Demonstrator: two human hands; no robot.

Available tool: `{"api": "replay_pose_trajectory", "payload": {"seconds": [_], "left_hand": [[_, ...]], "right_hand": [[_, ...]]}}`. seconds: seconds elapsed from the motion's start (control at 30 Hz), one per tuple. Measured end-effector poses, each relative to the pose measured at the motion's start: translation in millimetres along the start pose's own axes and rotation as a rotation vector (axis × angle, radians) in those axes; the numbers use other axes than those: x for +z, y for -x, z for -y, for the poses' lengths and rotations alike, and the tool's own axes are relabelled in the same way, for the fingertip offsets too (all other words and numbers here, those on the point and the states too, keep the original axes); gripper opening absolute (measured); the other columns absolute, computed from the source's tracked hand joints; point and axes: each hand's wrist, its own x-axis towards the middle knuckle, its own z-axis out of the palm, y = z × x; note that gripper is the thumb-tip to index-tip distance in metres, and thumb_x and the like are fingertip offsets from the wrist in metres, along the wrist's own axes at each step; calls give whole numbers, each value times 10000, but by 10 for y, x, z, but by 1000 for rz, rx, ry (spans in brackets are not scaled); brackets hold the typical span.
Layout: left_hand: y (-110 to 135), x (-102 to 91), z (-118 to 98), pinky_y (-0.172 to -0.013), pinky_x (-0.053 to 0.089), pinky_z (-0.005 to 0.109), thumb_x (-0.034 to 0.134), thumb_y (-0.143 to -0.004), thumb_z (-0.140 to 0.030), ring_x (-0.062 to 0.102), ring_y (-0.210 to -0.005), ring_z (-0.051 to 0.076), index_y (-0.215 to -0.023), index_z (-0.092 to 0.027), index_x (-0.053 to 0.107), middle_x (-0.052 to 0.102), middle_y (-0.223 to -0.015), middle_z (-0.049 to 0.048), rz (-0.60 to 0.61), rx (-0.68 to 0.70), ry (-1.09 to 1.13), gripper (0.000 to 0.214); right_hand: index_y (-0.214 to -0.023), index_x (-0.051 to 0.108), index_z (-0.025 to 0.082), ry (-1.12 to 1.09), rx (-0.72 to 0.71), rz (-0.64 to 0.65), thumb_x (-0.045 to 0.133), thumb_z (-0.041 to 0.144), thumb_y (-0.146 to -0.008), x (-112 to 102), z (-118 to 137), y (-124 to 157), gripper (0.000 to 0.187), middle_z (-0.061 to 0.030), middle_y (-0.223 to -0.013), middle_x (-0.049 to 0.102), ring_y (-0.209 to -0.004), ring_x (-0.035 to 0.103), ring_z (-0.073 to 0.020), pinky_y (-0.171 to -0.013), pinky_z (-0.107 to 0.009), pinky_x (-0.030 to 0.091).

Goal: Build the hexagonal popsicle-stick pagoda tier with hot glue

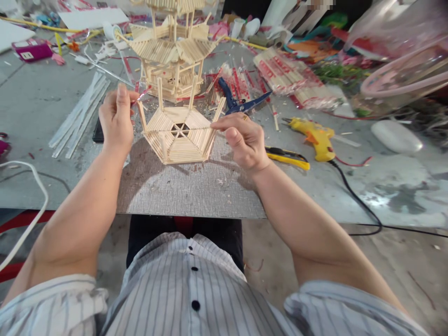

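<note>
A hexagonal roof piece (178, 135) made of thin wooden sticks sits on a grey mat (182, 182) in front of me, with upright sticks at its corners. My left hand (117, 119) is closed just left of it, pinching a small red-tipped stick near one upright. My right hand (243, 140) pinches the piece's right edge between thumb and forefinger. Behind it stands a taller pagoda model (173, 51) of the same sticks.
Blue pliers (241, 102) lie behind the piece. A yellow glue gun (315, 135) with a black cord and a yellow-handled cutter (287, 156) lie to the right. Packs of sticks (287, 77) sit at the back, clear glue sticks (80, 114) at the left.
</note>
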Motion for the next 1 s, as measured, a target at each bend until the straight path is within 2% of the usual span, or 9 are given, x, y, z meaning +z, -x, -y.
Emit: {"api": "replay_pose_trajectory", "payload": {"seconds": [0.1,0.2,0.53,0.83,1.0], "left_hand": [[-10,30,-48,-346,329,139,420,-658,-889,480,-520,52,-777,-98,711,600,-691,54,-42,-99,43,851],[-7,37,-82,-351,343,141,434,-631,-897,481,-532,54,-772,-95,713,602,-702,60,-42,-118,54,861],[8,31,-64,-380,351,139,360,-668,-882,497,-562,56,-813,-94,709,589,-742,67,5,-136,5,874],[11,23,-60,-360,357,158,352,-733,-852,487,-556,60,-797,-141,694,589,-839,83,-2,-88,-17,792],[14,34,-88,-335,348,152,384,-688,-882,486,-539,60,-729,-142,683,585,-801,74,-16,-95,23,799]], "right_hand": [[-932,720,275,-2,12,6,381,609,-925,-9,13,-2,476,-33,-869,702,-898,651,-196,-840,-410,522],[-937,726,277,-21,4,8,356,608,-933,-13,15,-4,497,-31,-853,700,-904,650,-199,-839,-414,520],[-976,730,282,-70,3,19,367,584,-943,-11,-2,7,473,-24,-834,684,-872,636,-179,-806,-378,507],[-960,735,241,-121,82,37,385,612,-924,-3,13,22,512,-16,-707,604,-676,587,-131,-681,-314,488],[-968,721,227,-159,144,54,378,649,-909,1,37,31,546,16,-594,516,-544,499,-101,-580,-278,452]]}}
